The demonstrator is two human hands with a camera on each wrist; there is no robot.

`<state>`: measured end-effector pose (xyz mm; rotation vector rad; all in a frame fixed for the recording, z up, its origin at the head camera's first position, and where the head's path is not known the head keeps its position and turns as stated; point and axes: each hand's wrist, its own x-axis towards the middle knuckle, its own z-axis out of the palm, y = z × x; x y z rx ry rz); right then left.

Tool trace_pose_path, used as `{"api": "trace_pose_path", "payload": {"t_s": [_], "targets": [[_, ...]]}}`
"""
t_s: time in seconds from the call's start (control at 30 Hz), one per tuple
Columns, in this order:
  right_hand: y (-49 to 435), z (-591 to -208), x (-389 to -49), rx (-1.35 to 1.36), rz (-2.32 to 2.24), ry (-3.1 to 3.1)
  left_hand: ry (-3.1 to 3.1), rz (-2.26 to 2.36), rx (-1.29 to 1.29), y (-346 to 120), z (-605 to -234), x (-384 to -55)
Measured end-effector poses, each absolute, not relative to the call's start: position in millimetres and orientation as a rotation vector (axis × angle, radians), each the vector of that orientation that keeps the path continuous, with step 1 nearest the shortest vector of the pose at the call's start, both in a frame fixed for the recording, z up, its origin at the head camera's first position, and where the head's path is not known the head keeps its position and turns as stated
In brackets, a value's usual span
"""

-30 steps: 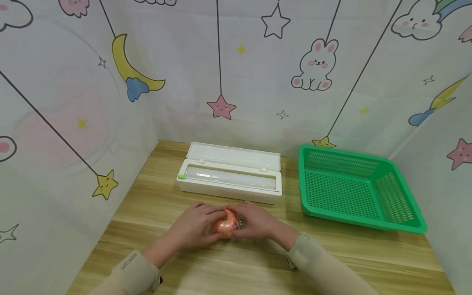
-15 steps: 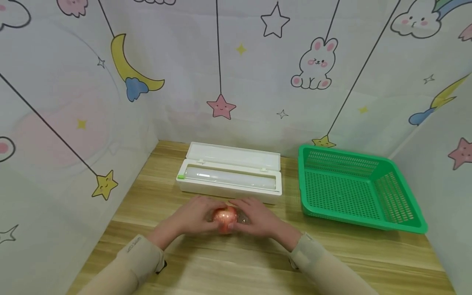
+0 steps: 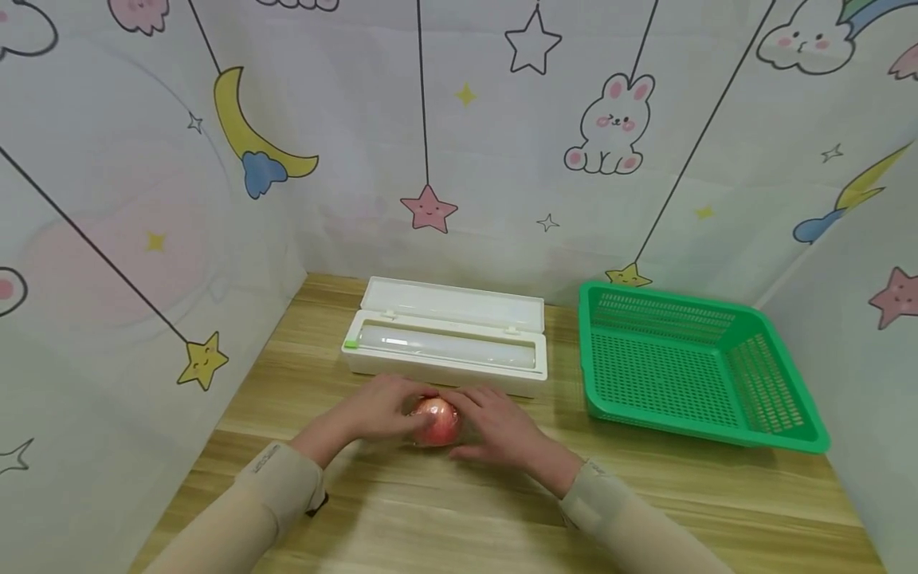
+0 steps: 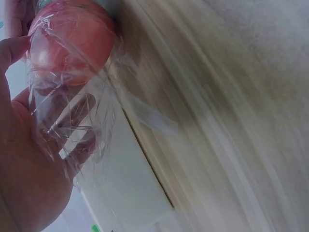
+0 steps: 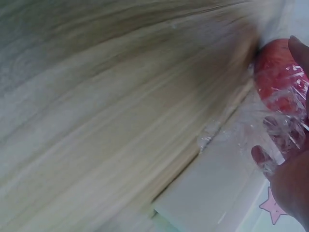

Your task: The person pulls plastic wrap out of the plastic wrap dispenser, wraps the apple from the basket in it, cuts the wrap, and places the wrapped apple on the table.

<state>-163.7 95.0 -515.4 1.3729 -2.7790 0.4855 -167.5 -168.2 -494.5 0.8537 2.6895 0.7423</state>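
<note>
Between both hands, a red apple [image 3: 437, 422] sits in clear plastic wrap, just in front of the white box. My left hand [image 3: 382, 410] holds it from the left, its thumb lying across the apple's near side. On the right, my right hand [image 3: 502, 430] curls its fingers at the apple's upper edge, with the thumb lower and spread away in the head view. Loose crinkled plastic wrap [image 4: 104, 123] hangs over the left fingers in the left wrist view. More of the film [image 5: 285, 128] covers the right fingers below the apple [image 5: 280, 77] in the right wrist view.
Behind the hands stands a white plastic-wrap dispenser box [image 3: 445, 375], lid [image 3: 452, 304] raised, with a roll of film [image 3: 445, 345] inside. A green mesh basket [image 3: 717, 434] is at the right on the wooden table [image 3: 430, 518]. Cartoon-printed cloth walls [image 3: 344, 96] enclose the back and sides.
The apple has turned in the hands; its stem dimple faced up earlier and a smooth side shows now. The left hand has shifted slightly farther back, and the right thumb has moved off the apple's front.
</note>
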Motion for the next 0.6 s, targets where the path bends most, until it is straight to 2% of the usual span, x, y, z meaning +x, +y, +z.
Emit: {"api": "trace_pose_path", "payload": {"t_s": [0.4, 0.6], "targets": [[91.0, -526.4, -172.6, 1.278, 0.633, -2.806, 2.998, 0.6, 1.062, -164.6, -497.0, -161.7], [91.1, -530.5, -177.0, 1.226, 0.791, -2.87, 3.014, 0.466, 1.05, -168.7, -500.5, -151.1]]}}
